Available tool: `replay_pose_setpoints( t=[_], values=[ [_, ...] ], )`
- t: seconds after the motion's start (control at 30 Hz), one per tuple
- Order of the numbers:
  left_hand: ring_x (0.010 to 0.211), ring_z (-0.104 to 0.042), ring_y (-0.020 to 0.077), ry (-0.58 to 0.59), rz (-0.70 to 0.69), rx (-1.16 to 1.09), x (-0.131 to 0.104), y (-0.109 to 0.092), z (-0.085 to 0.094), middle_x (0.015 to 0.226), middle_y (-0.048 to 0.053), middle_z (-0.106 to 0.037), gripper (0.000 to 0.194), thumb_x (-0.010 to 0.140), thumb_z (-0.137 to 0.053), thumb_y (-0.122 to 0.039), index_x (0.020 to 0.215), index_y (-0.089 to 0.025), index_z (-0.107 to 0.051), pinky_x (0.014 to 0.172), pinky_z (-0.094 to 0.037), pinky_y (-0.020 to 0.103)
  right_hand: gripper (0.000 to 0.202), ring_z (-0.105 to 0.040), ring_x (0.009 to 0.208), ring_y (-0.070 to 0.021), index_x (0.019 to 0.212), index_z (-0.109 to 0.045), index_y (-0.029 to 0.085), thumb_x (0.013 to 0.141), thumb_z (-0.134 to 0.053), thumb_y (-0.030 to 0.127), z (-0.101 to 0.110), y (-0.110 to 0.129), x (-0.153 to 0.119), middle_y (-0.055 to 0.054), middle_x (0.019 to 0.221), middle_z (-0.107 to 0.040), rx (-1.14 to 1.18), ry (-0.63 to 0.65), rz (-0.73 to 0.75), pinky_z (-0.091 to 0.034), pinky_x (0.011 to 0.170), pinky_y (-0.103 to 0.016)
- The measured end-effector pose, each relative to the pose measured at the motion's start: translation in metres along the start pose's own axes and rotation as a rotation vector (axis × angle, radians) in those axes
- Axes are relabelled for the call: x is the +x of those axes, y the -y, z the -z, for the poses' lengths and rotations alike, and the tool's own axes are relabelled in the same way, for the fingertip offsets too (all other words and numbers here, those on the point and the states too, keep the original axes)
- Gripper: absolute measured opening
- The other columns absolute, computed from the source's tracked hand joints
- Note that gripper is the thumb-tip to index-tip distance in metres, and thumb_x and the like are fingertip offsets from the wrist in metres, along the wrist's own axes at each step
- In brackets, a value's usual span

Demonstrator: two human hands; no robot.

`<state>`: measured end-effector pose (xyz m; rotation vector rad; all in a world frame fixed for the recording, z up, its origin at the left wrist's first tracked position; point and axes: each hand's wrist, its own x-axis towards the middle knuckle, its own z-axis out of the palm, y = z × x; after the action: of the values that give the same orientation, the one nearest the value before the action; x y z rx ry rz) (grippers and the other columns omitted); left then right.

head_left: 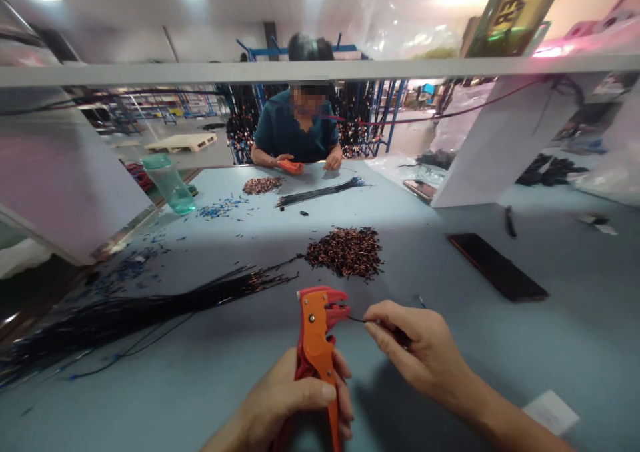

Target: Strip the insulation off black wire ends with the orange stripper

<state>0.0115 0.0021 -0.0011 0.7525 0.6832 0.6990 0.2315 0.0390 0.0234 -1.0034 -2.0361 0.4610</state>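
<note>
My left hand (305, 392) is wrapped round the handles of an orange and red wire stripper (316, 332), whose jaws point right. To the right of the jaws, my right hand (413, 339) pinches a thin black wire (356, 319) between thumb and fingers. The wire's left end reaches the jaws; whether it lies between them is too small to tell. Beyond the tool lies a pile of short black and copper-coloured pieces (345, 252). A long bundle of black wires (150, 312) stretches over the table's left side, its copper-tipped ends near the pile.
A black phone (497, 265) lies at the right, with a white paper piece (551, 412) nearer me. Across the table (240, 385), a person (297, 129) holds an orange tool. A green bottle (170, 184) stands left. A shelf (320, 71) spans overhead between white panels.
</note>
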Motion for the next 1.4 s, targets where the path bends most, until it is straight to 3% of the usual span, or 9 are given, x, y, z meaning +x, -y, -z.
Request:
replay_pose_setpoints(
  t=[0.13, 0.4, 0.77, 0.97, 1.17, 1.4],
  values=[
    [0.07, -0.07, 0.0205, 0.002, 0.064, 0.01, -0.005, -0.005, -0.005, 0.08, 0.01, -0.073, 0.039, 0.072, -0.077, -0.032, 0.101, -0.011, -0.061, 0.068, -0.053, 0.033, 0.017, -0.041, 0.042, -0.0076, 0.081, -0.066, 0.016, 0.092, -0.053, 0.019, 0.002, 0.004, 0.001, 0.005, 0.052, -0.052, -0.028, -0.055, 0.043, -0.034, 0.045, -0.02],
    [0.067, -0.069, 0.0198, 0.025, 0.015, -0.001, -0.005, -0.006, -0.007, 0.076, 0.007, -0.071, 0.039, 0.072, -0.077, -0.032, 0.1, -0.011, -0.06, 0.065, -0.052, 0.033, 0.017, -0.051, 0.05, -0.0095, 0.08, -0.066, 0.016, 0.091, -0.053, 0.016, 0.002, 0.003, 0.0, 0.001, 0.061, -0.06, -0.016, -0.111, 0.038, -0.041, 0.052, -0.021],
    [0.069, -0.068, 0.0206, 0.046, 0.064, 0.046, -0.006, -0.007, -0.009, 0.076, 0.006, -0.068, 0.039, 0.072, -0.077, -0.033, 0.101, -0.013, -0.062, 0.068, -0.05, 0.033, 0.018, -0.046, 0.045, -0.0095, 0.082, -0.067, 0.017, 0.092, -0.053, 0.02, -0.001, 0.006, -0.002, 0.002, 0.057, -0.059, -0.033, -0.083, -0.014, -0.038, 0.048, -0.022],
    [0.067, -0.066, 0.0201, 0.065, 0.031, 0.058, -0.006, -0.006, -0.007, 0.074, 0.006, -0.067, 0.042, 0.07, -0.078, -0.035, 0.101, -0.012, -0.062, 0.067, -0.05, 0.034, 0.024, -0.041, 0.043, -0.0083, 0.068, -0.058, 0.018, 0.091, -0.049, 0.018, 0.002, 0.007, -0.001, 0.005, 0.05, -0.047, -0.052, -0.026, -0.01, -0.032, 0.046, -0.021],
    [0.072, -0.065, 0.0193, -0.015, -0.074, 0.18, -0.009, -0.011, -0.004, 0.079, 0.006, -0.066, 0.045, 0.075, -0.077, -0.04, 0.105, -0.013, -0.058, 0.068, -0.051, 0.033, 0.019, -0.05, 0.053, -0.0094, 0.08, -0.062, 0.017, 0.094, -0.05, 0.019, 0.002, 0.004, 0.0, 0.001, 0.064, -0.058, 0.053, -0.025, -0.011, -0.039, 0.052, -0.02],
    [0.073, -0.065, 0.0194, 0.04, -0.135, 0.208, -0.006, -0.005, 0.006, 0.08, 0.006, -0.065, 0.042, 0.078, -0.075, -0.039, 0.107, -0.015, -0.057, 0.067, -0.051, 0.033, 0.021, -0.046, 0.049, -0.0097, 0.083, -0.061, 0.019, 0.098, -0.046, 0.024, 0.0, 0.001, -0.005, 0.003, 0.061, -0.055, 0.053, 0.016, -0.056, -0.037, 0.05, -0.021]
  ],
)
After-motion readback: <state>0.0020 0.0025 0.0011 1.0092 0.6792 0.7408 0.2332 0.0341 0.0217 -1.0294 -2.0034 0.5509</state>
